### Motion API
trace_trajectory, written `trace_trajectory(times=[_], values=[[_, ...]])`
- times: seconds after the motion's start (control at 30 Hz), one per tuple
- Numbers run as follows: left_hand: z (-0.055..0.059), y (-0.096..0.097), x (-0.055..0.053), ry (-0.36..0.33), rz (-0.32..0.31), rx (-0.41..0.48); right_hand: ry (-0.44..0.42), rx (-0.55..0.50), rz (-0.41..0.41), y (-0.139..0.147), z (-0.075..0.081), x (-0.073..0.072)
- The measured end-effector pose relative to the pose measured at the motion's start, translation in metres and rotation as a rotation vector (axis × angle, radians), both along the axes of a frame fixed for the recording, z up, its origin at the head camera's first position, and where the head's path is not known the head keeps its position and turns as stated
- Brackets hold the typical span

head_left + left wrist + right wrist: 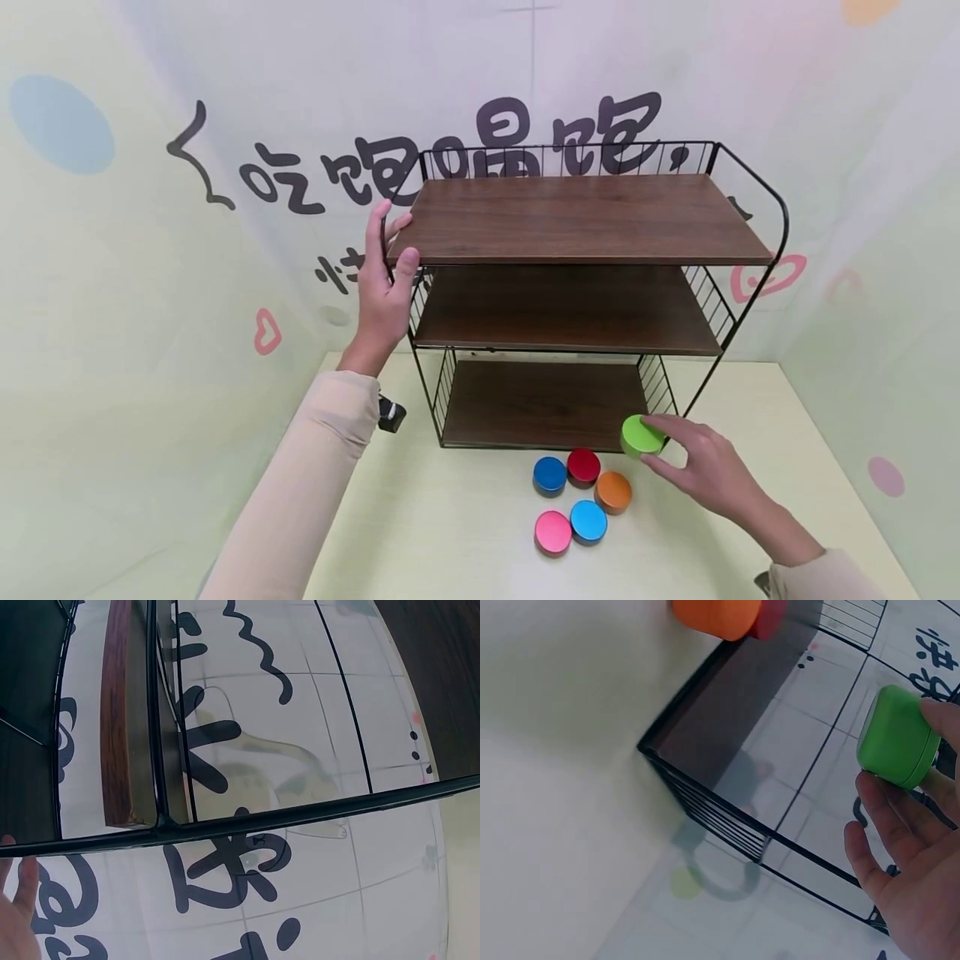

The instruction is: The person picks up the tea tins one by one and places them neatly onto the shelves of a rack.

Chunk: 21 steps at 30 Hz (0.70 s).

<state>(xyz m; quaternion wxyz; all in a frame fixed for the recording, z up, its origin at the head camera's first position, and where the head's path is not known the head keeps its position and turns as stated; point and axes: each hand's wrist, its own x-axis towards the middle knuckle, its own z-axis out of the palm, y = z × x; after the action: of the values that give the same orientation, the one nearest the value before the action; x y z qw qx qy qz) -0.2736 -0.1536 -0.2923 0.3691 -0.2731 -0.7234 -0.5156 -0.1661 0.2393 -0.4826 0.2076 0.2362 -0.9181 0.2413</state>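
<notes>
My right hand (pixel 708 467) pinches a small round green tin (pixel 642 436) between thumb and fingers, at the front right corner of the bottom shelf in the head view. The right wrist view shows this green tin (pixel 898 737) off the table, held by my fingertips. A three-tier rack (pixel 577 221) with dark wood-look shelves and a black wire frame stands on the table. My left hand (pixel 384 292) holds its upper left side, thumb at the top shelf's front corner and fingers at the side rail. Fingers show at that rail (pixel 82 845) in the left wrist view.
In front of the rack lie several round tins: dark blue (pixel 550 475), red (pixel 583 467), orange (pixel 613 492), light blue (pixel 588 522) and pink (pixel 553 532). The pale table (pixel 420 533) meets a printed backdrop (pixel 225 275) behind and at both sides.
</notes>
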Motion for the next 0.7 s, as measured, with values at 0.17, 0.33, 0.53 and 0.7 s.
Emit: trace_trajectory(times=[0.17,0.33,0.53,0.7], values=[[0.001,-0.001,0.001,-0.001,-0.005,-0.004,0.052,0.019,0.040,0.000,0.017,-0.002],[0.001,-0.001,0.001,0.007,-0.010,-0.012,0.081,0.035,0.059,-0.002,0.031,-0.003],[-0.002,-0.001,-0.003,-0.001,-0.006,-0.001,0.096,0.049,0.064,-0.005,0.047,0.000],[-0.017,-0.009,-0.023,0.016,0.001,-0.004,0.165,0.036,0.114,-0.007,0.064,-0.002]])
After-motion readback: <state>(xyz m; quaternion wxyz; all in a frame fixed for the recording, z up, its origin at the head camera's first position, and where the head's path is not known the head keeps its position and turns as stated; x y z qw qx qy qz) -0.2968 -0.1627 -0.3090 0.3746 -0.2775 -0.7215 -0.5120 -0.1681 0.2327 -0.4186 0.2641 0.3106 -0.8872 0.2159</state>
